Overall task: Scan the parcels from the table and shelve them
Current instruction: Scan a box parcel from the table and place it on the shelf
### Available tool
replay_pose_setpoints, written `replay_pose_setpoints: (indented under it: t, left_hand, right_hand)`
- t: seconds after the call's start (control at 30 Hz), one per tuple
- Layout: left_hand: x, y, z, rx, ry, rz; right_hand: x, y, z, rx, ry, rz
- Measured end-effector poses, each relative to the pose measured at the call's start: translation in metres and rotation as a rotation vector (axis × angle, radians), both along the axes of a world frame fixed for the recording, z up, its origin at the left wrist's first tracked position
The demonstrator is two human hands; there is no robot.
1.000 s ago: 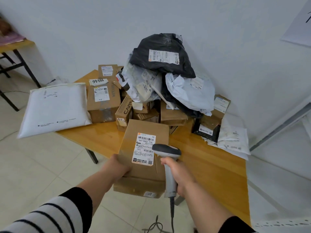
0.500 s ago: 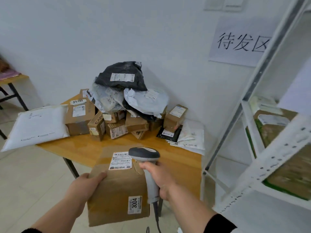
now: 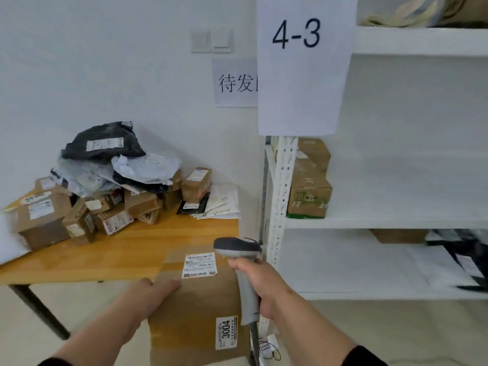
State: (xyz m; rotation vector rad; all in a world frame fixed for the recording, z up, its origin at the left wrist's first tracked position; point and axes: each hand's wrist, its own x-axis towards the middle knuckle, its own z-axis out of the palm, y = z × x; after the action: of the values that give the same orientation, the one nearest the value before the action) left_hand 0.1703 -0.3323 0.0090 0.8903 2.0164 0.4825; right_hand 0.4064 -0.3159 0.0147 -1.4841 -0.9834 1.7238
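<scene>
Fingers of my left hand (image 3: 151, 291) lay spread flat along the left edge of the cardboard parcel (image 3: 195, 310), thumb on top, so they were clamped on the box from its side; how much of the hand sat underneath I could not tell. My right hand (image 3: 260, 282) was wrapped tight around the grip of the barcode scanner (image 3: 241, 262), whose grey head hung just above the parcel's upper right corner, close beside the white shipping label (image 3: 199, 266). I judged that pose deliberate: label face up and toward me, scanner nose near it, so a read could be taken or confirmed without regripping. A second sticker reading 3004 (image 3: 226, 332) sat near the lower right corner, which I took for a shelf code.

The parcel was held clear of the wooden table (image 3: 126, 249), in the gap between the table's end and the white shelf unit (image 3: 281, 196). A sheet marked 4-3 (image 3: 297, 64) hung on the shelf post, and brown boxes (image 3: 309, 186) already stood on the middle level just behind it. Plenty of unsorted parcels (image 3: 111, 180) were heaped at the back of the table, bags on top of cartons, so by my reckoning the job was far from finished. The lower shelf looked open enough to take this box.
</scene>
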Motion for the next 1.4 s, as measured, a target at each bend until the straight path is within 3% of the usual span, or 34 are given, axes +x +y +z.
replay_pose_setpoints:
  t: [0.37,0.57,0.73,1.2,1.33,1.4]
  left_hand:
    - [0.194,-0.019,0.047,-0.026,0.08,-0.404]
    - [0.326,-0.011,0.064,0.086,0.077,-0.636]
    - [0.406,0.003,0.077,0.201,0.004,-0.701]
    - [0.463,0.165,0.076,0.455,0.017,-0.67]
    - [0.461,0.215,0.069,0.433,0.176,-0.728]
    - [0.46,0.235,0.065,0.407,0.352,-0.795]
  right_hand:
    - [0.197,-0.071,0.022,0.078,0.028,-0.219]
    - [0.328,-0.085,0.036,0.108,0.044,-0.335]
    - [0.404,-0.076,0.054,0.173,0.057,-0.418]
    - [0.44,0.086,0.053,0.32,0.116,-0.552]
    - [0.436,0.142,0.038,0.301,0.127,-0.533]
    - [0.434,0.165,0.029,0.286,0.145,-0.518]
